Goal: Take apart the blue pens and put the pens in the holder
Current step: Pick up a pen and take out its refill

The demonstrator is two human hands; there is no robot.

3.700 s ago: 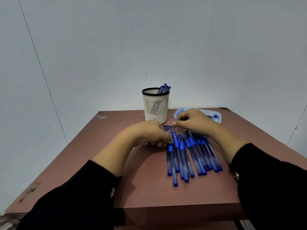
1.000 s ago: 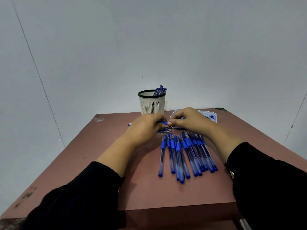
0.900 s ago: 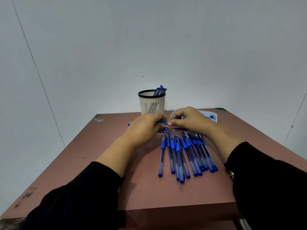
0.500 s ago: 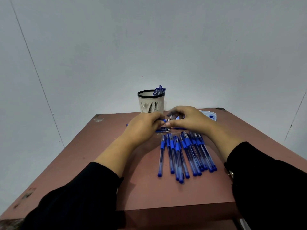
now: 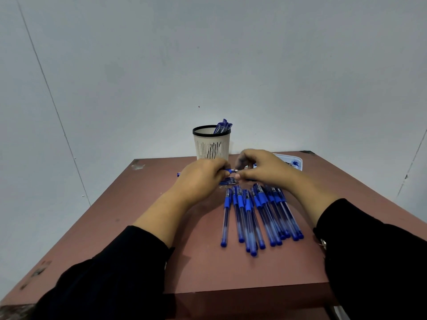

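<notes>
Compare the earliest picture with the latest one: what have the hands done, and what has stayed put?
The left hand has picked up a blue pen and holds it across above the table; the right hand now pinches its tip end. One pen lies apart, left of the row. The holder and tray stayed put.

Light dim, cool, even; source not visible. Soft shadows under forearms on table, none hard. No glare. Wide-angle distortion: wall seams bow at left & right edges, table edges splay. Centre fairly sharp; fingertips w/ slight motion blur. Black sleeves lose all detail. Mild noise/compression on wall
</notes>
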